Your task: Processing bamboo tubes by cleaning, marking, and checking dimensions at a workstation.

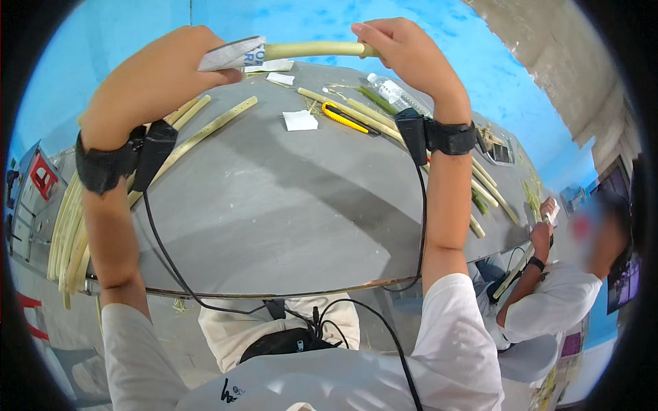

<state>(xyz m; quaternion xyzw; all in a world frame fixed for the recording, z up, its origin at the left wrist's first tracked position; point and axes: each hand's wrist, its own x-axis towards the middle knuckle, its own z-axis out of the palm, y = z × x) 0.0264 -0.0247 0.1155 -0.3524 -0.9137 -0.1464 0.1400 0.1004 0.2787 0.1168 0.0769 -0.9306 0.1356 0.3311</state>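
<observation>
Above the far side of the table, a pale green bamboo tube is held up level between my two hands. My left hand is closed round its left part with a folded piece of sandpaper, whose pale back carries blue print. The tube's left end is hidden by the sandpaper and that hand. At the right end, my right hand grips the tube between thumb and fingers.
Several bamboo tubes lie along the left of the grey table, more at the right. A yellow utility knife, white paper and a clear bottle lie beyond. Cables hang from my wrists. A co-worker sits at right.
</observation>
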